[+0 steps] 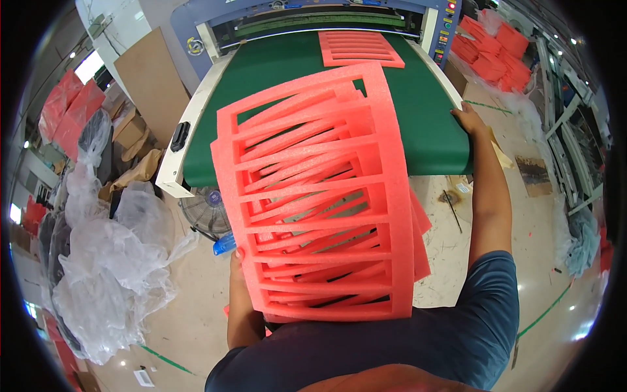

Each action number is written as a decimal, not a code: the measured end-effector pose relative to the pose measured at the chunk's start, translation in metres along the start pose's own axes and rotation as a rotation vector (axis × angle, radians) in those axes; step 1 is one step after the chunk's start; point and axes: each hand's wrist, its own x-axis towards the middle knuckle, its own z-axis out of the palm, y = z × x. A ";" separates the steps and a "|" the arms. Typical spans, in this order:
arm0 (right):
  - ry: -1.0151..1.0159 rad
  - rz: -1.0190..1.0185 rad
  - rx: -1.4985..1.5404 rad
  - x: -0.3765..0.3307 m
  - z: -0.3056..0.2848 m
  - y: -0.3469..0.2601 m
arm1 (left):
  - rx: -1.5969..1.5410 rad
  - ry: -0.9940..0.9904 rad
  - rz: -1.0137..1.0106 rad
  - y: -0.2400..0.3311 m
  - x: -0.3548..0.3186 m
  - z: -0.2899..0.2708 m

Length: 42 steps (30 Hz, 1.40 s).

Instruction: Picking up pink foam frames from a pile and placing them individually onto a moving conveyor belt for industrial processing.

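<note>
A thick stack of red foam frames [398, 261], each with several slots, fills the middle of the view in front of my body. The sheets lie fanned at uneven angles. My left hand [238, 264] is closed on the stack's lower left edge, mostly hidden behind it. To the right, my right hand [471, 121] rests on the white side rail [441, 77] of a conveyor, its visible fingers apart. One more slotted red foam sheet [398, 63] lies on the green conveyor belt [431, 130], near the machine's opening.
Ahead stands a blue-grey machine [189, 29] with control buttons [448, 26] at right. A floor fan [204, 212] sits under the belt's left side. Crumpled clear plastic [111, 268] and cardboard [140, 85] crowd the left. Red foam pieces [499, 55] are heaped at far right.
</note>
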 end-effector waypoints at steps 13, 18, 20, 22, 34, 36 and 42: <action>-0.012 0.000 0.000 -0.009 -0.004 -0.013 | 0.113 0.028 0.062 -0.006 0.004 -0.035; 0.022 -0.001 -0.026 -0.001 -0.002 0.006 | 0.080 0.004 0.026 -0.005 0.006 -0.019; 0.024 -0.020 -0.014 -0.002 0.002 -0.002 | 0.033 -0.007 -0.012 -0.002 0.002 -0.007; 0.012 0.007 -0.036 -0.003 0.002 -0.005 | 0.005 0.003 -0.011 -0.002 0.001 -0.004; 0.014 0.008 -0.055 -0.003 0.001 -0.004 | 0.155 0.046 0.119 -0.011 0.006 -0.041; 0.014 0.013 -0.055 -0.003 0.001 -0.003 | 0.144 0.048 0.114 -0.013 0.007 -0.046; 0.025 0.015 -0.048 0.001 0.002 0.000 | 0.145 0.073 0.114 -0.013 0.008 -0.055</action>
